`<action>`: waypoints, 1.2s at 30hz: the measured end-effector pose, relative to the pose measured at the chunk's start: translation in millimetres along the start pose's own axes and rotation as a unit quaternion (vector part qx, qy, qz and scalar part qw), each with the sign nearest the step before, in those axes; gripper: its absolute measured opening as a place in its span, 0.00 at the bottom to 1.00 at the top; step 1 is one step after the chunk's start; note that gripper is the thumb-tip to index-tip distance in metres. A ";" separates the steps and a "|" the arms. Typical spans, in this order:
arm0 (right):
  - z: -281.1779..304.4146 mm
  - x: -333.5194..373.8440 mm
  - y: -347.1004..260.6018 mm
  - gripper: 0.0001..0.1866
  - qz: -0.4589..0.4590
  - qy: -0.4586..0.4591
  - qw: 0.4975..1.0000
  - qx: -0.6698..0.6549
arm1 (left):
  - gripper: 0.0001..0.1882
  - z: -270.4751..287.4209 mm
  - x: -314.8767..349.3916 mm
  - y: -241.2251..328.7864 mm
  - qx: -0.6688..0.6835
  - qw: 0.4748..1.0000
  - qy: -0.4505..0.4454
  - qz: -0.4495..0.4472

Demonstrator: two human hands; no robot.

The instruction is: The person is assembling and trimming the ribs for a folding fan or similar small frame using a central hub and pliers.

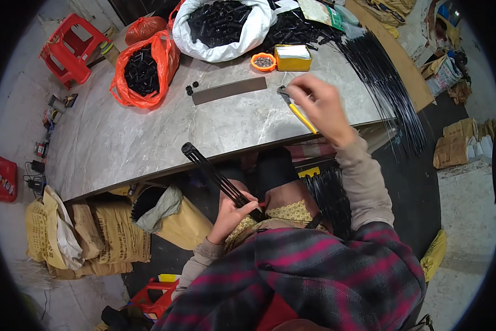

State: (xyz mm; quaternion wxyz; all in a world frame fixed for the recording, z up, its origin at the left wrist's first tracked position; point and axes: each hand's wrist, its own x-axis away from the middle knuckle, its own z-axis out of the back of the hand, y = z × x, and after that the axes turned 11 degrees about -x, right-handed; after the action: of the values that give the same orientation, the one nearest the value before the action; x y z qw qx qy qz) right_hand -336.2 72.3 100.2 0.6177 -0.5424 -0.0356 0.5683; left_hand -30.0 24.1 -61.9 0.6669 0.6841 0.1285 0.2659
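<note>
The left hand is clasping a black rod bundle at centre; the right hand is hovering near pliers, upper right, fingers curled, any grip indiscernible.

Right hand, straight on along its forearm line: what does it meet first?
Likely the yellow box on the table, just beyond the right hand. The hand's height is unclear from this view, so it might pass over.

Before me stands a grey, marbled table, its top lit softly. A red stool is just past its left edge. The floor below me is dark; the left wall is whitish, the right wall pale and stained.
</note>
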 end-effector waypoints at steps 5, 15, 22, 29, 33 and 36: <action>67.2 25.2 -139.1 0.04 0.221 0.076 0.936 -0.264 | 0.06 -0.6 -4.2 -3.2 0.011 1.000 0.015 0.017; 54.1 9.2 -199.3 0.22 0.449 -0.028 0.783 -0.429 | 0.06 2.7 -2.3 -14.8 -0.011 0.999 0.041 0.013; 47.9 7.4 -217.9 0.20 0.467 -0.057 0.772 -0.427 | 0.07 0.0 5.6 -19.1 0.025 0.998 0.053 0.022; 61.8 23.5 -213.9 0.19 0.469 -0.034 0.762 -0.445 | 0.05 -0.2 5.6 -28.4 -0.014 0.999 0.044 0.013; 59.2 15.0 -215.3 0.19 0.479 -0.039 0.759 -0.440 | 0.06 -0.2 0.4 -23.1 -0.007 0.996 0.087 -0.023; 69.9 27.0 -218.4 0.19 0.479 -0.033 0.759 -0.440 | 0.06 -8.3 10.8 -21.6 -0.030 0.997 0.068 0.000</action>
State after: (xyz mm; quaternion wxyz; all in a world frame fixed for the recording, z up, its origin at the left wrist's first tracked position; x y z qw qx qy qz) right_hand -228.0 187.5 268.5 -0.0437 -0.6816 -0.0382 0.7295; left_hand -21.6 38.5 -81.2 0.6770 0.6438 0.1655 0.3159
